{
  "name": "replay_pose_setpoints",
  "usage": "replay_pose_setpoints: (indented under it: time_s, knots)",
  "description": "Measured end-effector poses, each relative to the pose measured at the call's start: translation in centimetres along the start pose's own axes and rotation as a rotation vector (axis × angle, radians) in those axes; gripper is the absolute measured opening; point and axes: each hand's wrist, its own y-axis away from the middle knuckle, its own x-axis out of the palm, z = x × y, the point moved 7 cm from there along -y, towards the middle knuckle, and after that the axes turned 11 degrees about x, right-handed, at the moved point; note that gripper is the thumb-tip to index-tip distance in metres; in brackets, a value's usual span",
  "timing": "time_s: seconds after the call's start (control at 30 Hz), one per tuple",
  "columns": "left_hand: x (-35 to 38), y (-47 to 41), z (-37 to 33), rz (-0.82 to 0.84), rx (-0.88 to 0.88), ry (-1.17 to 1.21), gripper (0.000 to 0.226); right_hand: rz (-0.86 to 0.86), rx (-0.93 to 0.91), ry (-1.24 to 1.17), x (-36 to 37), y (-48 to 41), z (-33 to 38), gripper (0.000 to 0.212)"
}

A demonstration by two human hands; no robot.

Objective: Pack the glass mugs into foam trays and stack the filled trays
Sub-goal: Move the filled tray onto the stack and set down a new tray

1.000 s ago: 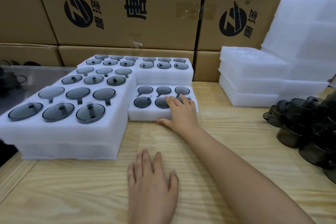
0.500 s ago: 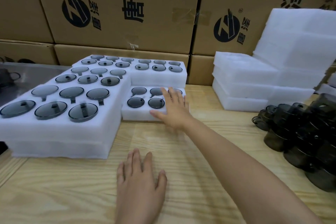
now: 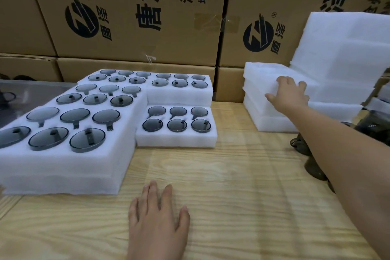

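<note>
A white foam tray (image 3: pixel 176 139) filled with smoky glass mugs sits on the wooden table mid-left. Beside it stand taller stacks of filled trays (image 3: pixel 63 164), and another filled stack (image 3: pixel 179 96) behind. My right hand (image 3: pixel 289 95) reaches to a stack of empty foam trays (image 3: pixel 259 82) at the right. Its fingers lie on the top tray and its thumb on the front face. My left hand (image 3: pixel 158 221) rests flat on the table, holding nothing. Loose dark glass mugs (image 3: pixel 312 167) stand at the right, partly hidden by my right arm.
Cardboard boxes (image 3: pixel 137 17) form a wall behind the table. A taller pile of white foam (image 3: pixel 341 48) rises at the far right. A grey metal surface (image 3: pixel 31 93) lies at the left behind the stacks. Bare wooden table (image 3: pixel 242 186) spreads between my hands.
My right hand left the filled middle tray and moved right onto the empty foam tray stack. My left hand stayed flat on the table.
</note>
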Motion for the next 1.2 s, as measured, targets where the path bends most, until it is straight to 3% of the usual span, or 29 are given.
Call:
replay_pose_setpoints:
  time_s: [0.1,0.27,0.5,0.6,0.67,0.8,0.9,0.97,1.07,1.2]
  knots:
    - [0.3,-0.1,0.4,0.027,-0.030,-0.055,0.102,-0.046,0.046,-0.063,-0.6,0.3,0.7,0.043]
    - [0.1,-0.2,0.3,-0.005,-0.033,-0.122,0.102,-0.087,0.011,-0.302,-2.4,2.9,1.4,0.035]
    - [0.0,0.1,0.4,0.051,-0.023,-0.118,0.062,-0.170,-0.142,-0.691,-6.2,15.5,-0.3,0.035]
    - [-0.4,0.2,0.2,0.037,0.017,-0.060,0.059,-0.143,-0.158,-0.781,-6.9,22.3,-2.8,0.038]
    - [-1.1,0.4,0.5,-0.060,0.011,0.171,0.052,-0.110,-0.166,-0.802,-6.6,26.2,-4.6,0.043]
    - [-2.5,2.2,1.6,-0.328,-0.171,1.013,0.028,-0.063,-0.208,-0.773,-5.5,30.9,-7.7,0.047]
    - [-3.2,4.2,1.8,-0.519,-0.246,1.288,0.029,-0.041,-0.209,-0.712,-4.6,31.9,-9.8,0.046]
    - [-3.3,5.3,0.9,-0.550,-0.223,1.301,0.026,-0.006,-0.196,-0.679,-4.0,32.2,-10.8,0.044]
    - [-2.0,6.0,-2.1,-0.397,-0.108,1.273,0.018,0.041,-0.212,-0.631,-3.2,32.3,-11.2,0.042]
    - [-1.2,6.3,-4.2,-0.271,0.139,0.874,0.025,0.057,-0.186,-0.615,-2.9,32.4,-11.4,0.041]
